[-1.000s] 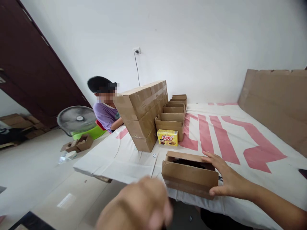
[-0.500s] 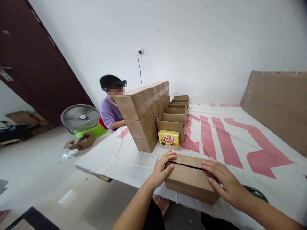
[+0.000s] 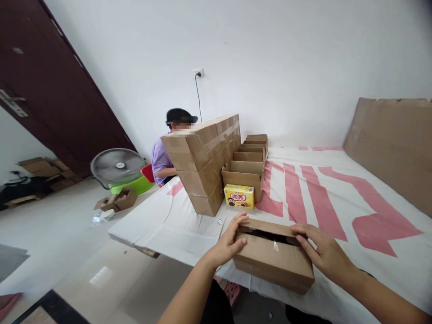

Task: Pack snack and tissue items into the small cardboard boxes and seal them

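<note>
A brown cardboard box [image 3: 275,265] lies at the near edge of the table, its two top flaps parted by a dark gap. My left hand [image 3: 231,240] grips its left end, fingers over the back flap and thumb on the front flap. At the right end, my right hand [image 3: 317,245] holds the top, with fingertips on the back flap and the thumb by the gap. What lies inside the box is too dark to make out. Just beyond it stands a yellow printed carton [image 3: 239,196], untouched, in front of a row of open cardboard boxes [image 3: 245,177].
Taped cardboard boxes [image 3: 205,175] are stacked left of the row. Behind them sits a person [image 3: 162,157] in a purple top and black cap. A fan [image 3: 118,166] is on the floor at left. A large cardboard sheet [image 3: 391,148] stands at the table's right side.
The gap between the box flaps has widened. My right hand has shifted slightly, its thumb now closer to the gap. The person behind the stack has leaned to the right and lower.
</note>
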Motion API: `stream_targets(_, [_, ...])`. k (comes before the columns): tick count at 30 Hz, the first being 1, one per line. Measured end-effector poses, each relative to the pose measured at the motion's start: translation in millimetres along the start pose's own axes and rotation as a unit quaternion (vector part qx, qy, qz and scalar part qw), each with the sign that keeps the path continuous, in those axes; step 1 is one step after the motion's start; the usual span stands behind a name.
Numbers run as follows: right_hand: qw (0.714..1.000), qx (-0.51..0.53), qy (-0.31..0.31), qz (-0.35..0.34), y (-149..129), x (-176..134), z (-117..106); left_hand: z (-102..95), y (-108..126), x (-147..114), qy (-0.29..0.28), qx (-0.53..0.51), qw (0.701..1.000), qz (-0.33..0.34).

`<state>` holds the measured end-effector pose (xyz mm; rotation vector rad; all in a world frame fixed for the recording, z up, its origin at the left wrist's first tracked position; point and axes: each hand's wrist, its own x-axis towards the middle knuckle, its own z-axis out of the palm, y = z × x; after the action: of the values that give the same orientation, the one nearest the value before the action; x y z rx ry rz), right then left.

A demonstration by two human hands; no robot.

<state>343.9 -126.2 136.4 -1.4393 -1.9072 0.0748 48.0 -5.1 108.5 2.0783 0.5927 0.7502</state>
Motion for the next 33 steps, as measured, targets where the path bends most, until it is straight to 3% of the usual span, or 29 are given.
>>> stream_targets(6, [0.996, -0.022, -0.011, -0.086, 2.1, -0.8, 0.9, 4.5, -2.4, 1.3, 0.033, 0.012, 0.999, 0.002])
stream_targets(10, [0.995, -0.035, -0.006, -0.098, 2.4, -6.1, 3.1, 6.8, -2.4, 0.4, 0.040, 0.017, 0.999, -0.004])
stream_targets(20, [0.991, -0.080, -0.014, -0.110, 4.9, -11.0, 8.3, -4.7, 6.7, 3.3, -0.051, 0.091, 0.994, -0.028])
stream_targets(33, [0.991, -0.076, -0.109, -0.013, 1.0, -9.9, 2.3, 3.7, -8.6, -6.9, -0.006, -0.029, 0.999, -0.021])
